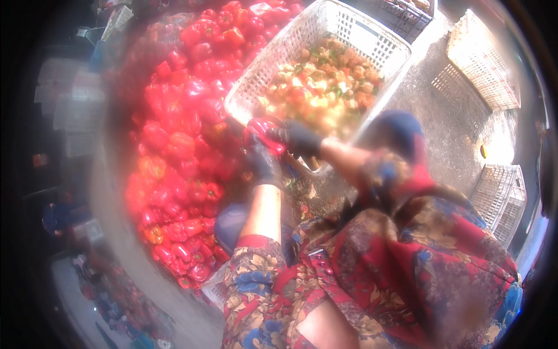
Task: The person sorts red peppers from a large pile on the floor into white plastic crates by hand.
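A glossy red bell pepper is held between my two hands near the close corner of a white plastic crate. My left hand, in a dark glove, grips it from below and the left. On its right side lie the gloved fingers of my right hand; whether they also hold a small tool is hidden. Inside the crate are many cut pepper cores, pale and orange with bits of green. To the left spreads a large heap of red bell peppers.
White plastic crates stand at the right, one upper and one lower, on a concrete floor. A dark crate is at the top. Scraps lie on the ground below my hands. At far left, a person appears blurred.
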Action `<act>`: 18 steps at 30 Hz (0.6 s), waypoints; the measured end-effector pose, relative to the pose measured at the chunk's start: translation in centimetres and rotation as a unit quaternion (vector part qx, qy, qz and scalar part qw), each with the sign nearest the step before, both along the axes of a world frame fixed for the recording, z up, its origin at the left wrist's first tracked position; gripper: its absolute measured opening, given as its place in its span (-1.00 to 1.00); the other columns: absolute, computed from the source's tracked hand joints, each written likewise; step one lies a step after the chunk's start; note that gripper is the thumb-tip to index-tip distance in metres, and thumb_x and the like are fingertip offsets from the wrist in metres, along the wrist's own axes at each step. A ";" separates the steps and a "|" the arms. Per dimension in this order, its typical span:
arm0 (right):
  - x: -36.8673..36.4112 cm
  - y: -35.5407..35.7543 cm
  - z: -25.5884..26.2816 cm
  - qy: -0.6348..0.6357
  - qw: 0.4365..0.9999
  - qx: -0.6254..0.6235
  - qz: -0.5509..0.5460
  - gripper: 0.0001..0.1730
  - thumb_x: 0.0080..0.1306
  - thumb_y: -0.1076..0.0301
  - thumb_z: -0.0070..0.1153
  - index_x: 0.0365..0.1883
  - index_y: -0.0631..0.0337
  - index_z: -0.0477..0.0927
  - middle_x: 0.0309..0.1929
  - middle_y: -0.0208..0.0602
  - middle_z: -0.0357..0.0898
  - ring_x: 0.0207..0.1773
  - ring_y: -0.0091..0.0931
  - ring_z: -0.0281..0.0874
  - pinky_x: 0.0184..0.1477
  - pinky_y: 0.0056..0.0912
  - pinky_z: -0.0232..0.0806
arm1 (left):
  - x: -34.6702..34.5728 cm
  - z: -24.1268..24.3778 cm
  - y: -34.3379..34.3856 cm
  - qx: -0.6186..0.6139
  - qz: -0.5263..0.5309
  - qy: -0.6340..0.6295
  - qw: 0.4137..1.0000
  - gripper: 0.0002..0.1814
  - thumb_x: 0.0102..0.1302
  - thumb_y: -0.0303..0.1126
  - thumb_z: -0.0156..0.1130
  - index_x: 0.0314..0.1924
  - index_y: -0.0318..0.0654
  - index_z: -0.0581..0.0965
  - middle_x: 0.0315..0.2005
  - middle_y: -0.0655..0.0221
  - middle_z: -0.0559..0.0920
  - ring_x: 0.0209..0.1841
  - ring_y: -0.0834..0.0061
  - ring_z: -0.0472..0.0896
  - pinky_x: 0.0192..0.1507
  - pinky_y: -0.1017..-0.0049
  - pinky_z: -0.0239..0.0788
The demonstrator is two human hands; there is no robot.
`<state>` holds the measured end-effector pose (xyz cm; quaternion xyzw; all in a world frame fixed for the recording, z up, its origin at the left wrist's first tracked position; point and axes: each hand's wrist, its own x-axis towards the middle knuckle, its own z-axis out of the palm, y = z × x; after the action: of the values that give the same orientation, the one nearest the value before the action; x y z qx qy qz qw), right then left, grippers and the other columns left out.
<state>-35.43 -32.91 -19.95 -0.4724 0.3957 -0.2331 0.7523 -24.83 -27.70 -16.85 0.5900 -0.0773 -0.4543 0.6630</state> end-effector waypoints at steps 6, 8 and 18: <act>-0.5 -0.4 3.3 0.058 0.994 0.040 0.079 -0.35 0.24 -0.20 0.14 -0.04 0.27 0.57 -0.47 -0.17 0.58 -0.53 -0.43 0.47 -0.44 -0.31 0.34 | 3.8 -6.1 1.1 -0.005 -0.063 -0.104 0.993 -0.51 0.42 -0.12 0.03 0.18 -0.35 0.39 -0.03 0.18 0.56 -0.07 0.38 0.57 -0.12 0.42 0.49; -1.4 -0.6 1.7 0.048 0.995 -0.032 0.076 -0.35 0.26 -0.19 0.11 -0.01 0.25 0.56 -0.45 -0.14 0.59 -0.50 -0.42 0.50 -0.39 -0.30 0.37 | 3.1 -6.4 1.0 0.046 -0.105 -0.244 0.963 -0.52 0.42 -0.11 0.03 0.15 -0.34 0.41 -0.05 0.21 0.57 -0.08 0.40 0.58 -0.13 0.44 0.49; -1.3 -2.3 -4.9 0.064 0.860 -0.501 0.071 -0.55 0.16 0.30 0.12 0.05 0.16 0.50 -0.04 0.06 0.53 -0.04 -0.10 0.51 -0.01 -0.12 0.36 | 1.8 -2.9 -0.3 0.026 -0.103 -0.035 0.994 -0.49 0.42 -0.06 0.06 0.13 -0.37 0.40 -0.10 0.24 0.56 -0.09 0.46 0.57 -0.08 0.47 0.48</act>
<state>-36.77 -35.25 -24.82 -0.8265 0.2384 -0.3152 0.4010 -23.01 -27.96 -19.75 0.6114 -0.1490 -0.5009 0.5943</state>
